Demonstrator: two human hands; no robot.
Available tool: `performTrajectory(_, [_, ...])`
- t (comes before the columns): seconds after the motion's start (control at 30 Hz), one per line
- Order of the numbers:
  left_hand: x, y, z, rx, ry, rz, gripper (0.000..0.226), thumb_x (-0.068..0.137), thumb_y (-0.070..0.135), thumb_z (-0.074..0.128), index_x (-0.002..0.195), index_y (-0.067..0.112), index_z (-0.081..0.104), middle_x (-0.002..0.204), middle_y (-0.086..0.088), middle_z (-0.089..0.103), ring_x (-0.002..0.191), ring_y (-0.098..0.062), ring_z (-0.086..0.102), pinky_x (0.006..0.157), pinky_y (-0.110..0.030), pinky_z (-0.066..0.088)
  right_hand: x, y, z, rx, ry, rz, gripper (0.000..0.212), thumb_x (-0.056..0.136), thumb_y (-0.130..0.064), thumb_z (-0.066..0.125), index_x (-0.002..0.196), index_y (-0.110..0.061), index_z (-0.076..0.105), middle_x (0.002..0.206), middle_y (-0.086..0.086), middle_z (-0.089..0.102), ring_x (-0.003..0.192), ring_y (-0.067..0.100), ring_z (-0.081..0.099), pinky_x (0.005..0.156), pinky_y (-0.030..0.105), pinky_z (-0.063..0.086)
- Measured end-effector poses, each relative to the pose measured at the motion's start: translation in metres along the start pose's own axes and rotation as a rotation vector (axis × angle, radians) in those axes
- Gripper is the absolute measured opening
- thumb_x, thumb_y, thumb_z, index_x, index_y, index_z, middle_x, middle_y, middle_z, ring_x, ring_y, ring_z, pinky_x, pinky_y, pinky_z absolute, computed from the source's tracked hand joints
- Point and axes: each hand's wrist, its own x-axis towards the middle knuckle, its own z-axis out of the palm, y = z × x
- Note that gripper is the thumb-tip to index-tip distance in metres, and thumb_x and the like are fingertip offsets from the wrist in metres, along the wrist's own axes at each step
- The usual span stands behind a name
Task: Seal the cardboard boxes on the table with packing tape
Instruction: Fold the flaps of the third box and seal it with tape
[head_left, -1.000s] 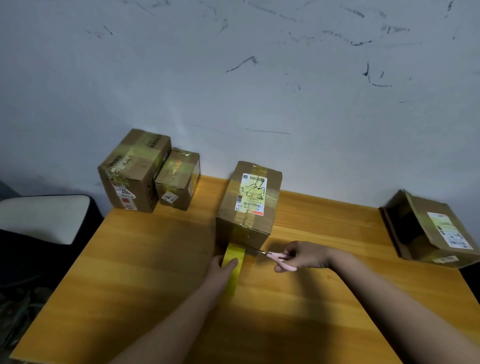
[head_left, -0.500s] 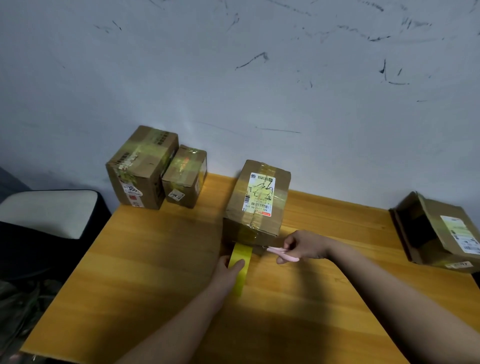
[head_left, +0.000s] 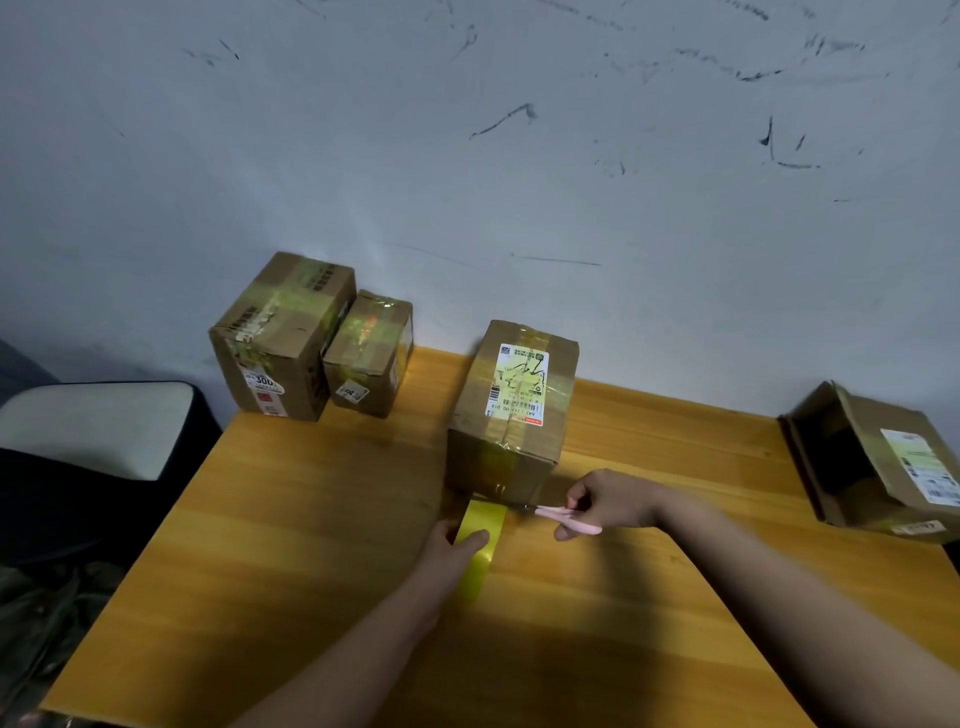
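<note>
**Honestly, this cut could go crooked**

Left hand (head_left: 454, 545) grips the yellow tape roll (head_left: 480, 540) below the middle box (head_left: 511, 410); right hand (head_left: 605, 504) pinches pink scissors (head_left: 563, 513) at the strip. If the tape goes slack it'll fold and stick to itself.

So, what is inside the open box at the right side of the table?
The open box lies on its side, with its opening turned toward the table middle. Inside shows only dark shadow and bare cardboard walls. Its deep back part is too dark to tell.
</note>
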Motion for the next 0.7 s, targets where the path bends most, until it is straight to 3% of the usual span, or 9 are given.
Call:
performTrajectory(0.17, [0.002, 0.001, -0.033, 0.104, -0.038, -0.01, 0.032, 0.086, 0.017, 0.069, 0.111, 0.003, 0.054, 0.099, -0.011, 0.061, 0.084, -0.022, 0.058, 0.068, -0.029, 0.045, 0.002, -0.01, 0.019, 0.09, -0.019, -0.004, 0.029, 0.078, -0.044, 0.076, 0.07, -0.023, 0.059, 0.068, -0.007, 0.052, 0.068, 0.009, 0.044, 0.065, 0.028, 0.031])
performTrajectory(0.3, [0.001, -0.001, -0.068, 0.327, -0.036, 0.063, 0.025, 0.083, 0.01, 0.071, 0.087, 0.015, 0.047, 0.092, -0.008, 0.056, 0.086, -0.021, 0.052, 0.075, -0.031, 0.043, 0.01, -0.018, 0.046, 0.241, 0.094, -0.012, 0.031, 0.083, -0.044, 0.072, 0.072, -0.02, 0.054, 0.07, -0.004, 0.052, 0.069, 0.012, 0.045, 0.065, 0.029, 0.031])
performTrajectory(0.37, [-0.007, -0.001, -0.086, 0.56, -0.013, 0.116, 0.029, 0.084, 0.021, 0.072, 0.094, 0.016, 0.045, 0.103, -0.008, 0.056, 0.094, -0.021, 0.053, 0.078, -0.029, 0.041, 0.017, -0.024, 0.06, 0.166, 0.143, 0.017, 0.032, 0.083, -0.05, 0.069, 0.075, -0.021, 0.056, 0.072, -0.005, 0.055, 0.07, 0.013, 0.049, 0.064, 0.029, 0.033])
performTrajectory(0.5, [-0.024, -0.005, -0.114, 1.283, 0.135, 0.244, 0.042, 0.086, 0.048, 0.06, 0.115, 0.022, 0.044, 0.118, 0.001, 0.056, 0.112, -0.021, 0.055, 0.086, -0.032, 0.042, 0.035, -0.049, 0.111, -0.125, 0.213, 0.154, 0.032, 0.09, -0.052, 0.057, 0.092, -0.02, 0.064, 0.085, -0.003, 0.064, 0.077, 0.014, 0.06, 0.064, 0.027, 0.047])
performTrajectory(0.6, [-0.028, -0.02, -0.126, 1.534, 0.121, 0.306, 0.044, 0.09, 0.047, 0.055, 0.122, 0.019, 0.04, 0.123, -0.001, 0.055, 0.115, -0.021, 0.054, 0.092, -0.035, 0.041, 0.04, -0.075, 0.141, -0.197, 0.231, 0.237, 0.028, 0.094, -0.046, 0.052, 0.103, -0.021, 0.063, 0.089, -0.005, 0.059, 0.08, 0.012, 0.058, 0.068, 0.024, 0.048])
performTrajectory(0.7, [-0.028, -0.037, -0.135, 1.672, 0.079, 0.366, 0.046, 0.093, 0.044, 0.051, 0.127, 0.016, 0.038, 0.128, -0.004, 0.052, 0.118, -0.022, 0.052, 0.097, -0.035, 0.038, 0.044, -0.09, 0.166, -0.274, 0.202, 0.208, 0.029, 0.096, -0.045, 0.05, 0.109, -0.021, 0.06, 0.098, -0.003, 0.064, 0.087, 0.012, 0.062, 0.074, 0.023, 0.052])
